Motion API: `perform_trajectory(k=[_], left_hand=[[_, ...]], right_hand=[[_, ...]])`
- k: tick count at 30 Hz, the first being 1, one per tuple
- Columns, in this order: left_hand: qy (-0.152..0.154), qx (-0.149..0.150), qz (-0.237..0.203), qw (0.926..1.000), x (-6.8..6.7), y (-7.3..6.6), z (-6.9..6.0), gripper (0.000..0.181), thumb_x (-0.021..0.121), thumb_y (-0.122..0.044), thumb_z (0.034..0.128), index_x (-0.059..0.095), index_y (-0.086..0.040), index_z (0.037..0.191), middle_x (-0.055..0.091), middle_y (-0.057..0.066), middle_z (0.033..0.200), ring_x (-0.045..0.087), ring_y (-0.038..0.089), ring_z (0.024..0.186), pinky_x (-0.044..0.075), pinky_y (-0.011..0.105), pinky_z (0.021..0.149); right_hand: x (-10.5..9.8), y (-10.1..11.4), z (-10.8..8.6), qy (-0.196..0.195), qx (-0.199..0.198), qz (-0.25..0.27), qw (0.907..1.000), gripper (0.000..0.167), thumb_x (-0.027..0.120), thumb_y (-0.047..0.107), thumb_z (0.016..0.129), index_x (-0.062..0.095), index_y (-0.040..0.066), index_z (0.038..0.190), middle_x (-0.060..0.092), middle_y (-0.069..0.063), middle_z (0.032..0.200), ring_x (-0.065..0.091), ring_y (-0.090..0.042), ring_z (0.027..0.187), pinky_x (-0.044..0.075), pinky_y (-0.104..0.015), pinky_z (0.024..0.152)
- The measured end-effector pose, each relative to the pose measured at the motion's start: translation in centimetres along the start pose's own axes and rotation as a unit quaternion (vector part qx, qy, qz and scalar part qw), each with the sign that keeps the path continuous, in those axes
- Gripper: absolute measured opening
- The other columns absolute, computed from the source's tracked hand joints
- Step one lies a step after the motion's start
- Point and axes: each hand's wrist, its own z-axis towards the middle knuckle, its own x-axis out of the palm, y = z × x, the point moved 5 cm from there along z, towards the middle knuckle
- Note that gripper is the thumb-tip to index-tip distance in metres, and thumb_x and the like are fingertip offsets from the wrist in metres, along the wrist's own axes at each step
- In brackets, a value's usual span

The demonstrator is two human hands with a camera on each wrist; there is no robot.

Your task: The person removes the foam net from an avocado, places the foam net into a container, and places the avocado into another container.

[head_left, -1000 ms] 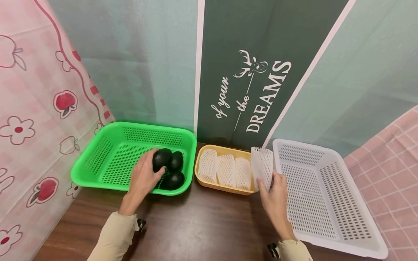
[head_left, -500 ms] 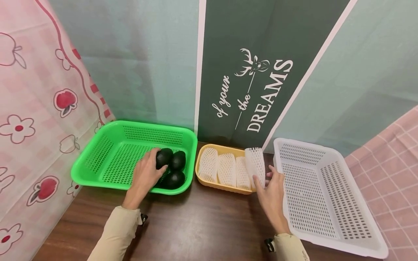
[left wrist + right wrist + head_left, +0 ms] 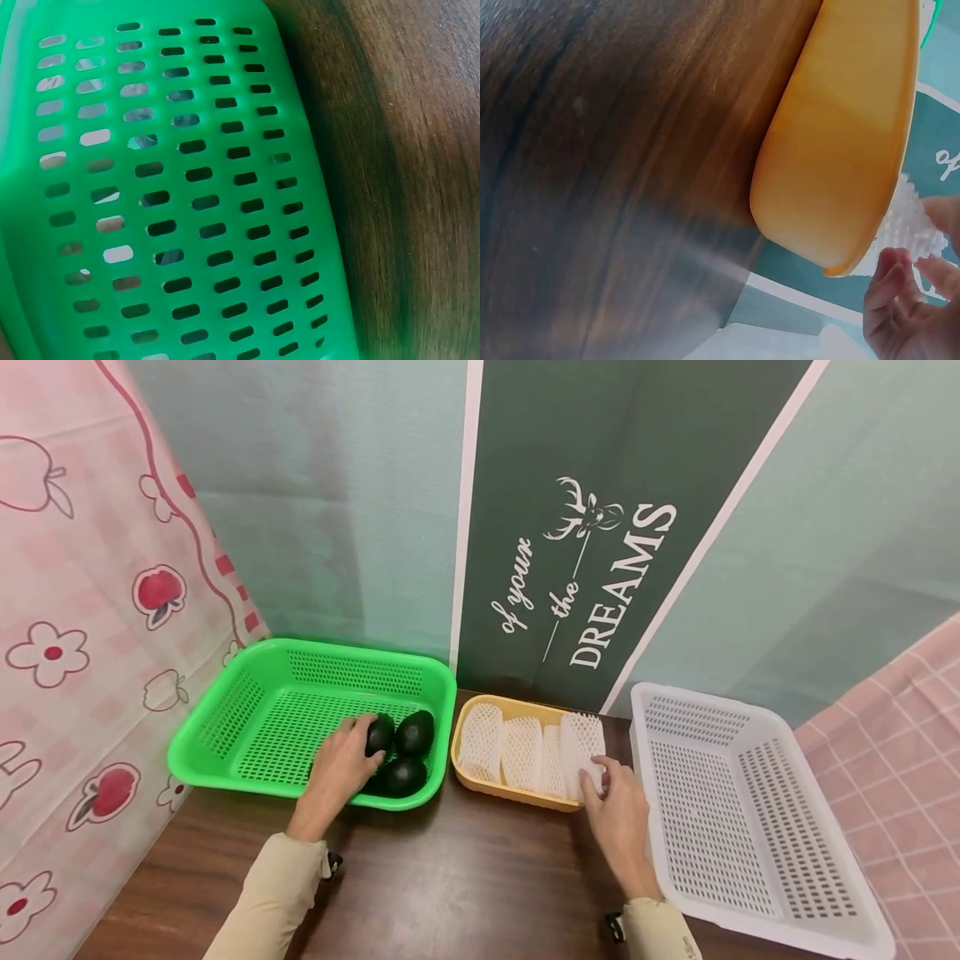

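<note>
In the head view, my left hand holds a dark avocado inside the green basket. Two more avocados lie against it, one at its right and one in front. My right hand is at the right end of the yellow basket, its thumb and fingertips on a white foam net sleeve. In the right wrist view, those fingers pinch around the end of the net. The left wrist view shows only the perforated basket wall, with the left hand hidden.
Several more foam net sleeves lie side by side in the yellow basket. A white perforated basket stands at the right on the brown wooden table. Printed curtains hang behind and at both sides.
My right hand has lowered the foam net sleeve from above the yellow basket to its right end. The left hand's avocado has come down slightly, and the avocado beside it has shifted right.
</note>
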Motion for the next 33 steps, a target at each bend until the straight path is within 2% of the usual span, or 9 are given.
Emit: perform_trajectory(k=[2,4,7,9,13,18,24,33], left_hand=[[0.009,-0.002,0.002,1.0,0.1,0.0,0.0,0.061,0.075,-0.02,0.0876,0.05,-0.004,0.141,0.053,0.031,0.132,0.062,0.048,0.101,0.054,0.056,0.075],[0.016,-0.003,0.004,0.9999,0.1,0.0,-0.1,0.06,0.075,-0.02,0.0876,0.05,-0.004,0.14,0.053,0.032,0.132,0.063,0.048,0.099,0.054,0.055,0.074],[0.025,-0.004,0.006,0.9997,0.1,0.0,-0.1,0.06,0.075,-0.021,0.0879,0.051,-0.004,0.14,0.053,0.032,0.131,0.063,0.047,0.096,0.054,0.054,0.071],[0.03,-0.006,0.008,0.9995,0.2,0.0,-0.1,0.059,0.075,-0.022,0.0881,0.051,-0.004,0.139,0.054,0.032,0.131,0.063,0.047,0.095,0.054,0.054,0.07],[0.037,-0.01,0.01,0.9992,0.3,0.0,-0.1,0.059,0.074,-0.023,0.089,0.051,-0.004,0.14,0.054,0.031,0.131,0.064,0.046,0.094,0.054,0.054,0.07],[0.035,-0.007,0.028,0.999,0.2,-0.1,0.0,0.059,0.073,-0.026,0.089,0.051,-0.005,0.139,0.055,0.031,0.129,0.062,0.047,0.099,0.052,0.056,0.074],[0.024,0.0,0.045,0.9987,0.1,-0.1,0.1,0.058,0.073,-0.028,0.089,0.052,-0.003,0.137,0.056,0.031,0.126,0.058,0.049,0.104,0.051,0.058,0.082],[0.017,0.003,0.044,0.9989,0.1,-0.2,0.1,0.058,0.072,-0.028,0.0894,0.052,-0.002,0.137,0.056,0.031,0.127,0.058,0.048,0.106,0.05,0.059,0.085]], right_hand=[[0.3,-0.1,0.0,0.025,0.005,-0.016,0.9995,0.035,0.074,0.021,0.087,0.069,0.002,0.115,0.06,-0.013,0.08,0.054,-0.029,0.07,0.041,-0.039,0.062],[0.6,0.0,0.0,0.047,-0.001,-0.03,0.9984,0.043,0.076,0.026,0.086,0.068,-0.001,0.119,0.065,-0.02,0.088,0.058,-0.037,0.079,0.044,-0.045,0.071],[1.0,0.3,-0.2,0.086,-0.017,-0.05,0.9949,0.05,0.075,0.031,0.087,0.066,-0.003,0.123,0.065,-0.027,0.104,0.055,-0.046,0.094,0.041,-0.051,0.086],[1.2,0.4,-0.4,0.107,-0.021,-0.055,0.9925,0.05,0.073,0.032,0.088,0.067,-0.002,0.124,0.064,-0.028,0.111,0.051,-0.047,0.101,0.037,-0.053,0.091],[1.5,0.4,-0.6,0.138,-0.005,-0.053,0.9889,0.045,0.069,0.033,0.092,0.069,0.001,0.123,0.06,-0.025,0.118,0.043,-0.046,0.11,0.032,-0.056,0.095],[1.4,0.1,-0.6,0.127,0.011,-0.042,0.991,0.042,0.068,0.03,0.092,0.068,-0.002,0.12,0.052,-0.025,0.12,0.041,-0.047,0.112,0.031,-0.056,0.096],[0.8,-0.1,-0.3,0.104,0.019,-0.032,0.9938,0.044,0.07,0.027,0.091,0.063,-0.002,0.123,0.052,-0.025,0.119,0.045,-0.044,0.107,0.036,-0.052,0.091],[0.0,0.4,-0.6,0.078,0.002,-0.008,0.9969,0.045,0.074,0.022,0.088,0.063,-0.004,0.122,0.053,-0.025,0.115,0.046,-0.043,0.106,0.037,-0.052,0.09]])
